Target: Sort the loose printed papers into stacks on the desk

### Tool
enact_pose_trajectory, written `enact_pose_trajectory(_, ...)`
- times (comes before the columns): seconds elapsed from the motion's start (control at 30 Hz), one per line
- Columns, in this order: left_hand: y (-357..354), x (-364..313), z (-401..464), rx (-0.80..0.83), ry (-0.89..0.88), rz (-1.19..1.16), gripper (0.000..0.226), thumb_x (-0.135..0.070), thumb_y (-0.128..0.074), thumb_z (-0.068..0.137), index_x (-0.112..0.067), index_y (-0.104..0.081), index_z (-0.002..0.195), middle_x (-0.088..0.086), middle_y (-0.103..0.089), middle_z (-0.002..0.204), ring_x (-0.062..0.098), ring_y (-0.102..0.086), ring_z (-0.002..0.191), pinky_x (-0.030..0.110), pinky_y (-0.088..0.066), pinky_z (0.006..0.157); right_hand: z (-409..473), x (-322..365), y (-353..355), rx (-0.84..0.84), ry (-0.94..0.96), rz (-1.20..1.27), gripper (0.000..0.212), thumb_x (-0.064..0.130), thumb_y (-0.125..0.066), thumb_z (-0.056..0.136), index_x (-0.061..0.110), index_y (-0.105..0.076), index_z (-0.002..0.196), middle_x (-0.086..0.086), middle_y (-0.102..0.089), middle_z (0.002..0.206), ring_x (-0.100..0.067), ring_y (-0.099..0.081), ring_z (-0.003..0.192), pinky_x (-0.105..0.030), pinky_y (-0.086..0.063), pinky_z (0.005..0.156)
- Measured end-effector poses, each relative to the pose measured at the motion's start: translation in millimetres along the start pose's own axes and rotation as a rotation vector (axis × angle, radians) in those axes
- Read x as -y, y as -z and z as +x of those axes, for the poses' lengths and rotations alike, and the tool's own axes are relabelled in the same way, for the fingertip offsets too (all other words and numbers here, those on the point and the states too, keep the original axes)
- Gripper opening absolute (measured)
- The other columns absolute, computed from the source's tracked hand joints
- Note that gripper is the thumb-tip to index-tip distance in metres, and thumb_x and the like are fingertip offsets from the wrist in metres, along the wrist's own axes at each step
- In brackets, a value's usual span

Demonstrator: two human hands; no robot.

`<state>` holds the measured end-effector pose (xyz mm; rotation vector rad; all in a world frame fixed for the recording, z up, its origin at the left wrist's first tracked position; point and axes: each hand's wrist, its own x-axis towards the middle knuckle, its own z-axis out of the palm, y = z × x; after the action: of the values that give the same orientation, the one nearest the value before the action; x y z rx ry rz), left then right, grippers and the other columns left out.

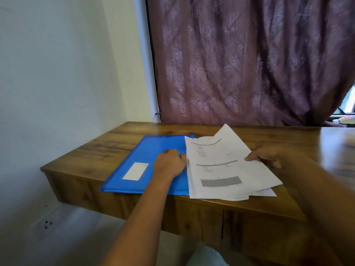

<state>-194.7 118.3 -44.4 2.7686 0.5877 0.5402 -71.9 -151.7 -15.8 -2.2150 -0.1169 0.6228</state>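
Observation:
A bundle of white printed papers [224,166] lies at an angle on the wooden desk [107,148], its left edge overlapping a blue plastic folder [151,150] with a white label. My right hand [269,156] pinches the papers' right edge, thumb on top, and the far corner of the bundle is lifted off the desk. My left hand [170,163] rests on the folder with curled fingers at the papers' left edge; whether it grips the sheets is hidden.
The desk meets a white wall on the left and a patterned purple curtain [249,60] behind. Its front edge runs just below the folder. A wall socket [48,224] sits low on the left. Bare wood shows on the desk's right side.

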Motion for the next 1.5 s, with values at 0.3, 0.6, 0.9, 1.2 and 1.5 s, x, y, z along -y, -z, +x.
enact_pose_trajectory(0.3,-3.9,-1.1,-5.4,-0.057,-0.043,-0.002,0.032,-0.032,-0.033,0.104,-0.009,-0.055,0.106,0.009,-0.058,0.094,0.018,-0.046,0.08,0.032,-0.035,0.067,-0.8,9.0,-30.6,-0.047,0.072,-0.241,0.06,0.033,-0.086,0.07,0.018,-0.049,0.115,-0.007,-0.054,0.119,-0.029,-0.051,0.113,-0.042,-0.044,0.097)
enact_pose_trajectory(0.6,5.1,4.0,-6.9,-0.023,-0.054,-0.11,0.029,-0.026,-0.036,0.103,-0.009,-0.05,0.122,0.015,-0.061,0.11,0.026,-0.053,0.094,0.033,-0.037,0.072,1.7,-0.2,-8.4,0.002,-0.043,0.071,0.029,0.014,-0.061,0.094,0.003,-0.051,0.118,-0.015,-0.059,0.097,-0.032,-0.059,0.094,-0.036,-0.055,0.074)
enact_pose_trajectory(0.9,13.0,2.0,-3.9,-0.04,-0.07,-0.181,0.023,-0.023,-0.042,0.102,-0.012,-0.054,0.117,0.012,-0.063,0.11,0.025,-0.057,0.099,0.035,-0.045,0.077,-0.4,-20.3,19.4,0.074,-0.059,0.381,0.028,0.008,-0.051,0.098,0.007,-0.056,0.126,-0.016,-0.063,0.113,-0.035,-0.06,0.099,-0.036,-0.057,0.068)
enact_pose_trajectory(1.2,27.9,1.6,-8.2,-0.001,-0.18,-0.229,0.026,-0.019,-0.044,0.1,-0.02,-0.057,0.123,0.008,-0.066,0.099,0.026,-0.059,0.092,0.03,-0.04,0.068,-5.8,18.3,-8.9,-0.039,0.01,0.303,0.025,0.009,-0.049,0.1,-0.003,-0.049,0.122,-0.014,-0.056,0.093,-0.026,-0.052,0.079,-0.038,-0.049,0.067)
enact_pose_trajectory(1.5,23.9,-11.5,-8.8,0.087,-0.288,-0.113,0.028,-0.01,-0.047,0.099,-0.015,-0.067,0.119,0.008,-0.065,0.122,0.023,-0.059,0.107,0.032,-0.051,0.087,-4.0,36.8,-68.5,-0.131,0.14,0.438,0.031,0.009,-0.047,0.101,0.003,-0.046,0.132,-0.01,-0.057,0.123,-0.021,-0.055,0.08,-0.037,-0.045,0.086)
